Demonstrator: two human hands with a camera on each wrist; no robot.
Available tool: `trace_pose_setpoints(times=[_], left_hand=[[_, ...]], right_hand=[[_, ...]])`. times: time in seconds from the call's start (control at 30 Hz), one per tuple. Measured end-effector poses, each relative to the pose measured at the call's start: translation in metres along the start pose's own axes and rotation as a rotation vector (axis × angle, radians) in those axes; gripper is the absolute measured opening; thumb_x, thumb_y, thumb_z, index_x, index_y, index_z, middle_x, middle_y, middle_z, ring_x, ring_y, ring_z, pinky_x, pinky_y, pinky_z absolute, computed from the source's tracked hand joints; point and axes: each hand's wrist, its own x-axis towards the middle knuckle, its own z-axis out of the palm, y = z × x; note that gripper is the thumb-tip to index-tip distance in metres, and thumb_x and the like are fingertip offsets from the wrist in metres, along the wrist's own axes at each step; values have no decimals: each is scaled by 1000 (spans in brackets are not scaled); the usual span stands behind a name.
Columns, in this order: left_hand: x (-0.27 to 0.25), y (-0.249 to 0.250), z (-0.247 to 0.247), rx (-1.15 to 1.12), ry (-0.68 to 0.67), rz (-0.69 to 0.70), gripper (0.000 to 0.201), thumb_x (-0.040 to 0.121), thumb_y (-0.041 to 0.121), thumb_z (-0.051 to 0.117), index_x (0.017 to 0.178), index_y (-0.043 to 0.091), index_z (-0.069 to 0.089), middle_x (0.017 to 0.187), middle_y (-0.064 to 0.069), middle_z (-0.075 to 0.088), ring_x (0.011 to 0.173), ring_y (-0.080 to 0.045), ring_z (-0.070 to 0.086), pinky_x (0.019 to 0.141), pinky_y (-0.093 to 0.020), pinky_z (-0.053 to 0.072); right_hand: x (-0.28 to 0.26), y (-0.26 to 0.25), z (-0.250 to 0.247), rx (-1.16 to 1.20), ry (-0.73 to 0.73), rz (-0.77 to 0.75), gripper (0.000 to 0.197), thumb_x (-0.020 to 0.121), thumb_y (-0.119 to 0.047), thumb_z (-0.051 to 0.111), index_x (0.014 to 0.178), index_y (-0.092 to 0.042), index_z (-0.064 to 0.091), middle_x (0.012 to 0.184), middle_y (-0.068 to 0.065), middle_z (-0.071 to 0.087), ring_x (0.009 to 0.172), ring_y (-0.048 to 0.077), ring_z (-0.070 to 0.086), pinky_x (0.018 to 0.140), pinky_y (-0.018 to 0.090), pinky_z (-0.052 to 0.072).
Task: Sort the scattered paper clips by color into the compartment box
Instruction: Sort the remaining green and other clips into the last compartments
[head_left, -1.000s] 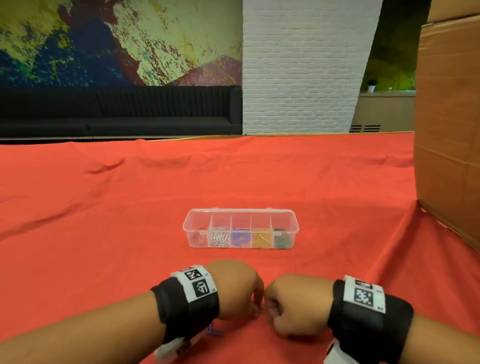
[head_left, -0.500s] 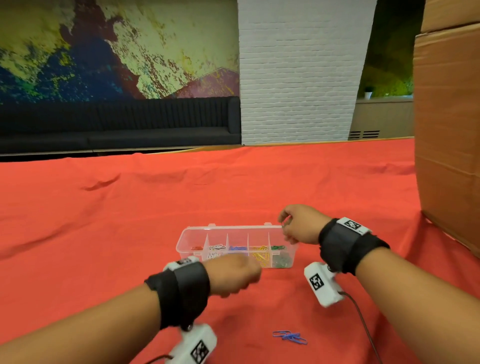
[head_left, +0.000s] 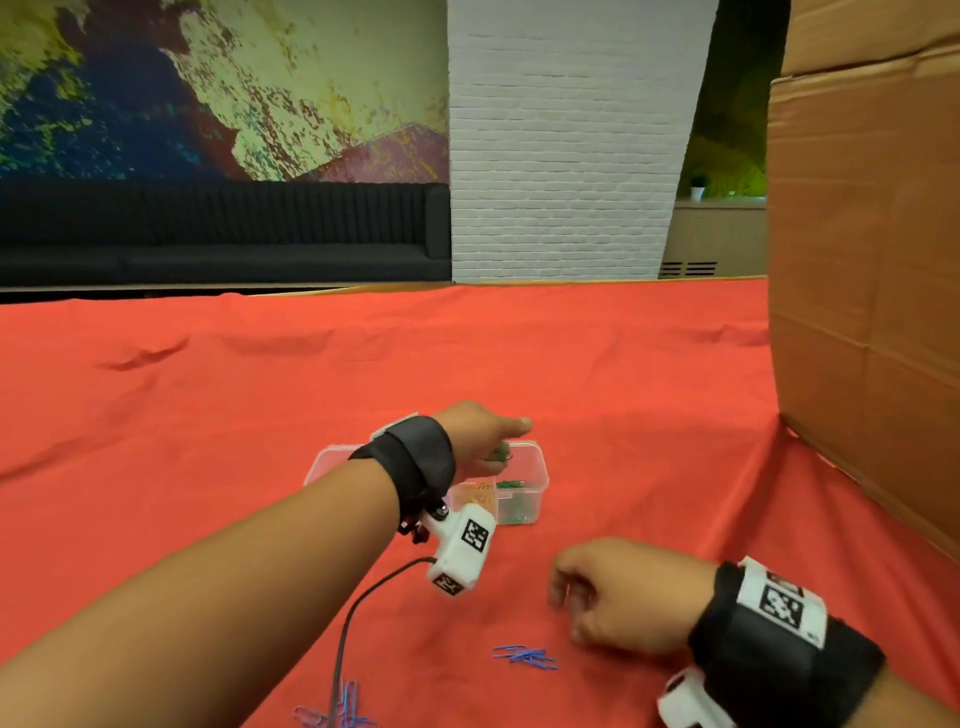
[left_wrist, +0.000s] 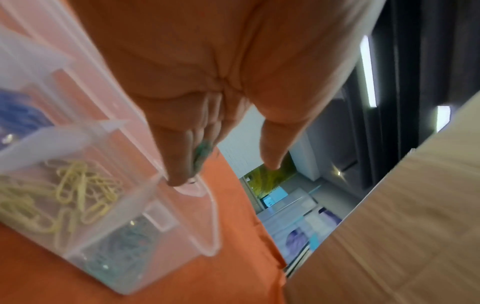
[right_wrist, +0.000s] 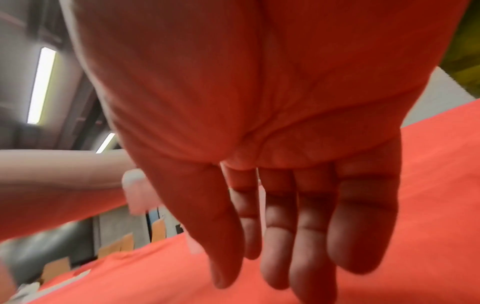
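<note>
Here, clear compartment box (head_left: 535, 470) — yellow clips (left_wrist: 78, 191), green clips (left_wrist: 122, 246), sorted.

I see the clear compartment box (head_left: 535, 470) open, holding sorted clips, with blue paper clips (head_left: 525, 657) loose on the counter nearer me.

Red-clothed table (head_left: 597, 364) w/ box (head_left: 535, 470), clips (head_left: 527, 657)

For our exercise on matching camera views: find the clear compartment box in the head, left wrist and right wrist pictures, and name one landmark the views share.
Head: compartment box at centre, partly behind the left hand.
Left wrist: fills the lower left, below the hand.
Right wrist: not clearly in it; too blurred to tell.
Shared landmark: the red cloth.
</note>
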Motion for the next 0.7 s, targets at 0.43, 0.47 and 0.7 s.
trace_pose_setpoints(times=[0.43, 0.47, 0.7], left_hand=[[-146, -48, -73, 1225, -203, 260, 19, 80, 23, 69, 99, 26, 71, 87, 12, 68, 77, -4, 63, 75, -22, 51], [-158, -62, -79, 1286, -256, 234, 24, 80, 26, 68, 103, 27, 70, 91, 12, 67, 83, -8, 63, 78, -24, 51], [-186, -124, -103, 1405, -269, 355, 33, 80, 33, 60, 113, 31, 63, 105, 7, 60, 95, -16, 60, 81, -30, 49]], right_hand=[[11, -27, 33, -88, -19, -122, 23, 78, -27, 62, 100, -27, 59, 86, -8, 64, 70, 7, 53, 58, 19, 38], [11, -28, 34, -87, -24, -122, 20, 78, -26, 61, 97, -27, 59, 86, -8, 64, 69, 6, 52, 57, 18, 37], [11, -28, 36, -99, -24, -96, 14, 76, -20, 51, 85, -31, 54, 74, -12, 58, 60, 2, 49, 56, 12, 36]])
